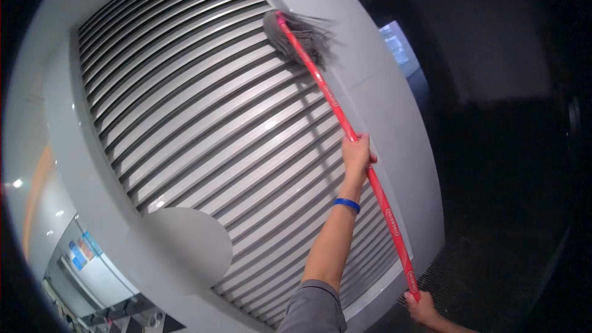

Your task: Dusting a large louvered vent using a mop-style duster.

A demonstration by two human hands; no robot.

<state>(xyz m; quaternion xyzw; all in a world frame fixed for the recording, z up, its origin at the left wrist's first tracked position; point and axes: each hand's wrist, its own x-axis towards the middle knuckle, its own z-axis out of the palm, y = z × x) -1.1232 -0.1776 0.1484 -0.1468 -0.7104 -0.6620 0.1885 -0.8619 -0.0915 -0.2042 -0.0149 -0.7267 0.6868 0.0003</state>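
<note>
My left hand (356, 151), with a blue band on the wrist, is closed around the middle of a red mop handle (335, 107). Lower down, my right hand (422, 309) grips the handle near its bottom end. At the raised far end, the grey string mop head (298, 39) lies against the upper right edge of a slatted metal panel (222, 115), its strands spreading over the light frame beside it. The handle runs diagonally and casts a shadow on the slats.
A light grey tiled wall (393, 138) borders the slats on the right. Beyond it is a dark area with a mesh-like floor mat (444, 277) and a bright opening (401, 48). A white cabinet with stickers (85, 249) stands at lower left; a blurred oval covers part of the panel.
</note>
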